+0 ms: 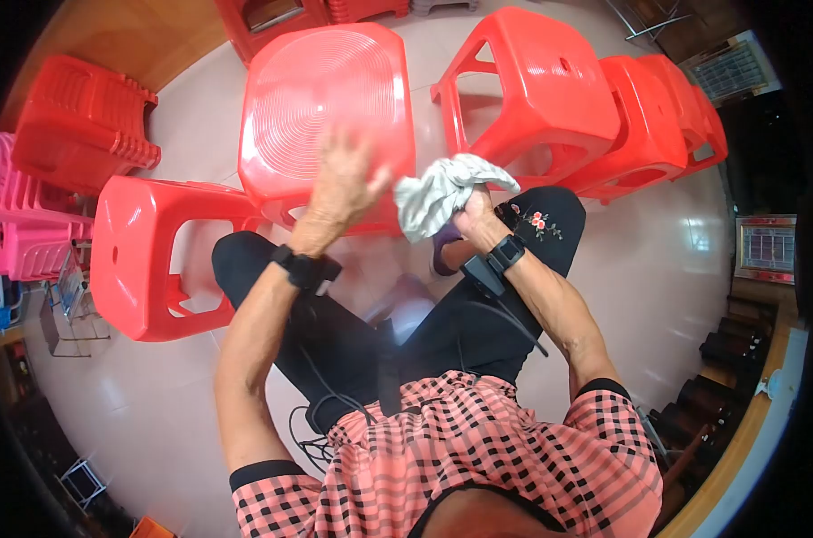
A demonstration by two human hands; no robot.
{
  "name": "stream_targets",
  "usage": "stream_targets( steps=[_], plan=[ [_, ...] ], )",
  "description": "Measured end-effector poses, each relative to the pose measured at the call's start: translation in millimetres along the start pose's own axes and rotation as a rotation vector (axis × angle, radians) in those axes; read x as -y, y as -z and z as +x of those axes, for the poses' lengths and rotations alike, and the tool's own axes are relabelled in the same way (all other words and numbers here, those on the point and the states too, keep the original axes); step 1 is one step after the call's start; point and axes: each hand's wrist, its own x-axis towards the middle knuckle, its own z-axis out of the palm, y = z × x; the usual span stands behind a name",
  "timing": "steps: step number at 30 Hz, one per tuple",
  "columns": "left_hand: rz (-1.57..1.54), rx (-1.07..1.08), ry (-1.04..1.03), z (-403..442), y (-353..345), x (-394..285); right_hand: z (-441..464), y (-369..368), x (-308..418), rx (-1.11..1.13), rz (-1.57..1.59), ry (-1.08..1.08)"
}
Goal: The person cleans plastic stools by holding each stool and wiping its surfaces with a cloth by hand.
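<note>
A red plastic stool (321, 99) with concentric rings on its seat stands upright in front of me. Over the near right part of that seat is my left hand (342, 184), blurred by motion, its fingers spread and nothing in them. Whether it touches the seat I cannot tell. My right hand (475, 213) grips a crumpled white-and-grey striped cloth (442, 193) just right of the stool's near corner. The cloth bunches up in front of the fingers and partly hides them.
More red stools flank the middle one: one at left (129, 260), a row beginning with a stool at right (559, 85). Stacked red stools (79, 121) and pink stools (34, 215) stand far left. Loose black cables (312, 439) hang by my hip. My knees straddle the space before the stool.
</note>
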Motion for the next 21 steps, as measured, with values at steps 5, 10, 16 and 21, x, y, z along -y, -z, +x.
stream_targets(
  steps=[5, 10, 16, 21],
  plan=[
    [0.076, 0.13, -0.063, 21.5, -20.4, -28.2, -8.5, -2.8, -7.3, -0.244, -0.199, 0.04],
    [0.185, 0.132, -0.059, 28.6, -30.7, -8.0, 13.0, 24.6, -20.7, -0.201, -0.344, 0.16],
    [0.232, 0.081, 0.028, 47.7, -15.8, 44.9, 12.5, 36.4, -29.8, -0.135, -0.342, 0.049],
    [0.311, 0.05, 0.082, 67.4, -29.8, 75.6, 19.7, 55.3, -34.0, 0.101, -0.225, 0.053]
  ],
)
